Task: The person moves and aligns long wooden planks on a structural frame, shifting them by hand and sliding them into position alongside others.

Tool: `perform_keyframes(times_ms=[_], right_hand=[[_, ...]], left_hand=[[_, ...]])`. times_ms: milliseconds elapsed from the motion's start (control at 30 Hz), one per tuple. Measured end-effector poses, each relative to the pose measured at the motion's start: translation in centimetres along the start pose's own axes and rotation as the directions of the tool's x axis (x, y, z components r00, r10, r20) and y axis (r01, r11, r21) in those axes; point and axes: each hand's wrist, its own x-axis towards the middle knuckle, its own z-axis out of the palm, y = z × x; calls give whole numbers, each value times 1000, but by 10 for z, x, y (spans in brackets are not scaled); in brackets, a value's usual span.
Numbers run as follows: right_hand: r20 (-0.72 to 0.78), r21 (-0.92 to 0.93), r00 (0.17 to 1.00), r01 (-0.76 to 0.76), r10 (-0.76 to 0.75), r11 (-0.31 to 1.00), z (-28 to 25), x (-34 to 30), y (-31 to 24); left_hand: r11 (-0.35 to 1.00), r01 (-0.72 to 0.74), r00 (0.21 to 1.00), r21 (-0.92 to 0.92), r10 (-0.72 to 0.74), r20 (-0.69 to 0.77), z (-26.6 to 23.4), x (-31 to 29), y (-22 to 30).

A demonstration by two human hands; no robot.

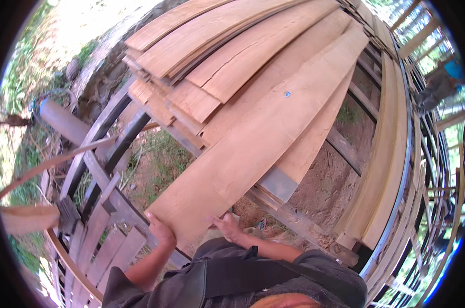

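Observation:
A long, wide wooden board (232, 159) runs from my body toward the far right, with a small blue spot on its face. My left hand (161, 231) grips the left corner of its near end. At the right edge of that same end, my right hand (228, 227) has its fingers closed on the board. The far part of the board lies over a stack of similar boards (258, 56), one of which has a long crack. Beneath its right side another board (314, 138) shows, with a grey patch near its end.
Beams of a timber rack (345, 149) cross below the boards, over bare soil. Long planks (384, 169) lie lengthwise on the right. Offcuts and slats (109, 246) stand at the lower left, near a large pipe (63, 120). Another person (440, 84) is at the far right.

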Motion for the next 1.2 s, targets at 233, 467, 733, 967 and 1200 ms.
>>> perform_keyframes(times_ms=[233,467,733,967,1200], right_hand=[[-34,-299,999,-26,16,954,-1,0,-20],[39,-96,998,-43,46,994,-29,-3,-1],[177,-74,979,-92,104,993,-33,-5,-15],[176,-20,981,-76,78,997,-17,-1,-3],[75,-82,994,-76,82,994,5,-14,-52]], left_hand=[[985,102,994,140,-97,-42,7,0,-15],[977,163,986,141,-158,-43,4,-35,-15],[993,90,995,69,-87,-48,-5,-55,2],[978,108,994,-180,-101,48,-18,-21,-17],[869,303,924,-390,-168,344,-18,-24,22]])
